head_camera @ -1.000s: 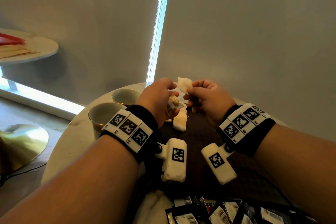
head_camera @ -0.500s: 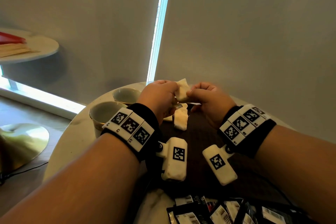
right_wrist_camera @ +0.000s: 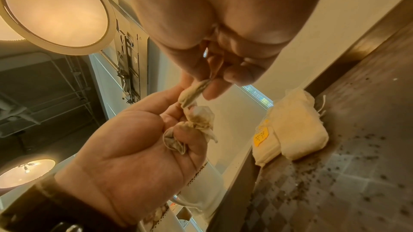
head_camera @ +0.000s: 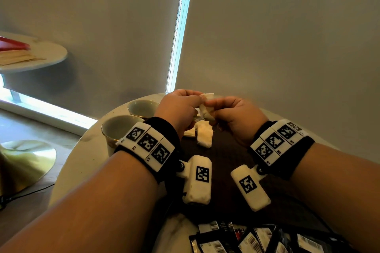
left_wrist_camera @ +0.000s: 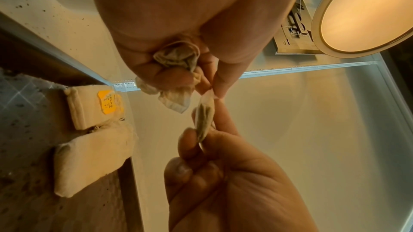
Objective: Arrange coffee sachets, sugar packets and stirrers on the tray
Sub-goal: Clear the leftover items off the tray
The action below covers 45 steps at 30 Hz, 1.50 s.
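1. The left hand [head_camera: 177, 109] pinched one end of a small pale packet [head_camera: 207, 109] and also held a crumpled packet [left_wrist_camera: 176, 55] in its curled fingers.
2. The right hand [head_camera: 236, 118] pinched the other end of the small pale packet.
3. Two more cloth packets [head_camera: 203, 134] lay on the dark tray [head_camera: 226, 150], at 6 o'clock from the hands.
4. Black sachets [head_camera: 236, 240] lay near the table edge, at 6 o'clock from the tray.
5. Two cups [head_camera: 131, 117] stood at 9 o'clock from the hands.
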Motion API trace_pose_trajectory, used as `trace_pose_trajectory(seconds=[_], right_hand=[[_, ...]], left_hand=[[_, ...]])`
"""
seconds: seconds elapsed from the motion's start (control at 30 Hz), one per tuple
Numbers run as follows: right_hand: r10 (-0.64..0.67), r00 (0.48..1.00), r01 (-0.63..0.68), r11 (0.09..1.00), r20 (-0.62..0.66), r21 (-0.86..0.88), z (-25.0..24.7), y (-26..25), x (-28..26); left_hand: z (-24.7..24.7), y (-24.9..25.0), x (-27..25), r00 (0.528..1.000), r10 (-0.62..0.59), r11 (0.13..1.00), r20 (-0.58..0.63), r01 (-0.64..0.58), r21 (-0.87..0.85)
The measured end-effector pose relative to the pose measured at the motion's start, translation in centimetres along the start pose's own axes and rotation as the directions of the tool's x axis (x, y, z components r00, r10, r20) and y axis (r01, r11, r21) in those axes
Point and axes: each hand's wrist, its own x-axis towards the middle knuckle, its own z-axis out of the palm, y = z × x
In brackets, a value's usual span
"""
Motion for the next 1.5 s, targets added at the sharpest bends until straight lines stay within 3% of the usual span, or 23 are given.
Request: trace_pose_trajectory(seconds=[0.23,0.37,0.57,0.8,0.97,1.23,1.37,1.5], right_hand=[[0.030,0.999,-0.031,0.999,0.010,0.042,-0.1,0.2,0.0],[0.073,0.996,-0.070,0.996,-0.050,0.050,-0.3,-0.1,0.1],[0.189,0.978,-0.202,0.961,-0.087,-0.188,-0.6,-0.1,0.3],[0.349,0.937,-0.333,0.912,0.028,-0.239,-0.2,0.0,-0.2],[0.481,0.873,-0.430,0.838,0.082,-0.335,0.1,0.3,-0.3],[0.556,0.827,-0.492,0.788,0.082,-0.370,0.2,-0.1,-0.2],[0.523,0.852,-0.448,0.747,0.019,-0.491,-0.2,-0.4,0.0],[0.440,0.898,-0.405,0.818,-0.007,-0.408,-0.5,-0.2,-0.1]], left_hand=[[0.1,0.0,0.1,0.999,-0.027,1.000,-0.021,0.026,-0.006],[0.0,0.4,0.2,0.998,-0.014,1.000,-0.060,0.012,-0.028],[-0.2,0.8,0.7,0.976,0.069,0.986,-0.206,-0.099,-0.137],[-0.2,1.1,0.1,0.978,0.027,0.966,-0.209,-0.079,-0.246],[-0.2,1.4,-0.3,0.982,0.025,0.978,-0.188,-0.063,-0.198],[-0.2,1.6,-0.4,0.982,0.008,0.979,-0.187,-0.045,-0.197],[-0.2,1.7,-0.6,0.982,0.010,0.983,-0.187,-0.045,-0.180],[-0.1,1.7,-0.7,0.982,-0.009,0.980,-0.187,-0.029,-0.199]])
